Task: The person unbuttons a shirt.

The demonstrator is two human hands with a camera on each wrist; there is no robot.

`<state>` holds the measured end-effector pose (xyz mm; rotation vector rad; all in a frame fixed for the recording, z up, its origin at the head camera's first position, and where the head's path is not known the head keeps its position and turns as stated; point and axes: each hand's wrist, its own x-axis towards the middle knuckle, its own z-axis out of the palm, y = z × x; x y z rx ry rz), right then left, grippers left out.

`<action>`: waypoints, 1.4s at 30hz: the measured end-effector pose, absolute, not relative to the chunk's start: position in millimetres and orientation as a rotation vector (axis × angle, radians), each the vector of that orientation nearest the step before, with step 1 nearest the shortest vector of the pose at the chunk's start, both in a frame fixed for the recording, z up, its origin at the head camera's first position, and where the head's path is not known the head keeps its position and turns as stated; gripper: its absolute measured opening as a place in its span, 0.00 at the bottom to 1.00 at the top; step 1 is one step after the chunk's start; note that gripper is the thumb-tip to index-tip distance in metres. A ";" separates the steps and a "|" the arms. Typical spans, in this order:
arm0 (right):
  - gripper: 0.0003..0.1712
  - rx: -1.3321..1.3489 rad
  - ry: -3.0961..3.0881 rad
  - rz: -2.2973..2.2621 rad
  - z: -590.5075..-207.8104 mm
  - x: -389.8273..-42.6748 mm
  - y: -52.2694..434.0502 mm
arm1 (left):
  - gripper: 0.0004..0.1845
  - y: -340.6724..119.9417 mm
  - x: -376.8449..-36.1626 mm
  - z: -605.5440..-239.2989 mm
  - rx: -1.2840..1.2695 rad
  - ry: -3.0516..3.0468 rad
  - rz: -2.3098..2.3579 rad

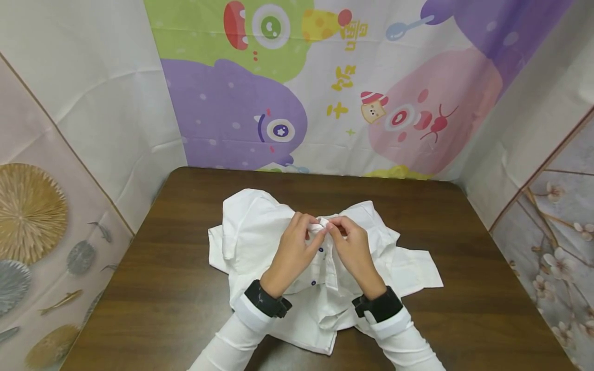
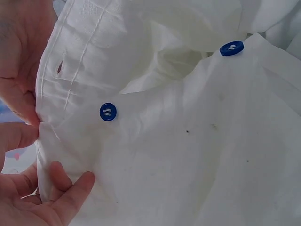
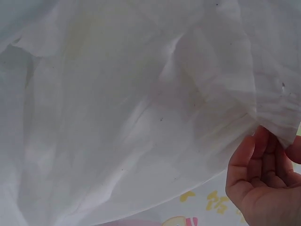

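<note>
A white shirt [image 1: 260, 232] with dark blue buttons lies spread on the table, its upper front edge lifted a little between both hands. My left hand [image 1: 294, 247] pinches that edge near the collar; in the left wrist view the left hand [image 2: 47, 193] has its fingers against the cloth below a blue button [image 2: 108, 112]. Close beside it, my right hand [image 1: 351, 245] pinches the same edge. The placket strip with a buttonhole [image 2: 59, 67] lies by the right hand [image 2: 23, 61]. In the right wrist view the right hand [image 3: 265, 181] grips a cloth corner.
The shirt rests on a dark brown wooden table [image 1: 171, 257]. Behind the table hangs a cartoon-printed cloth [image 1: 325, 144], with pale patterned curtains [image 1: 552, 257] at the sides. One shirt sleeve [image 1: 417, 269] extends to the right.
</note>
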<state>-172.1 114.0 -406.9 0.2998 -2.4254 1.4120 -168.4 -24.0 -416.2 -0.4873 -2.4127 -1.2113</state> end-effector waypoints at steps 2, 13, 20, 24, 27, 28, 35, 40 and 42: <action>0.08 0.282 -2.433 1.425 -406.8 -172.5 114.0 | 0.10 -24.5 -168.1 -416.0 -0.490 -2.411 -1.215; 0.07 0.357 -2.470 1.341 -406.1 -173.7 114.9 | 0.05 -27.8 -166.5 -413.5 -0.557 -2.425 -1.202; 0.08 0.385 -2.521 1.312 -406.6 -172.7 114.9 | 0.05 -28.8 -166.7 -414.8 -0.588 -2.420 -1.186; 0.08 0.382 -2.531 1.289 -405.8 -172.6 114.6 | 0.05 -29.0 -166.8 -416.1 -0.593 -2.419 -1.188; 0.08 0.378 -2.526 1.263 -406.4 -173.3 114.3 | 0.05 -29.2 -166.7 -416.5 -0.593 -2.411 -1.196; 0.08 0.377 -2.524 1.256 -406.4 -173.3 114.3 | 0.05 -29.1 -166.8 -416.5 -0.592 -2.407 -1.196; 0.09 0.370 -2.512 1.256 -407.5 -170.2 111.6 | 0.05 -29.1 -166.3 -418.7 -0.574 -2.391 -1.200; 0.09 0.297 -2.524 1.313 -408.7 -168.9 109.1 | 0.05 -28.3 -166.7 -421.3 -0.558 -2.388 -1.207; 0.09 0.265 -2.539 1.333 -408.9 -169.2 107.9 | 0.05 -27.8 -167.2 -422.4 -0.549 -2.380 -1.213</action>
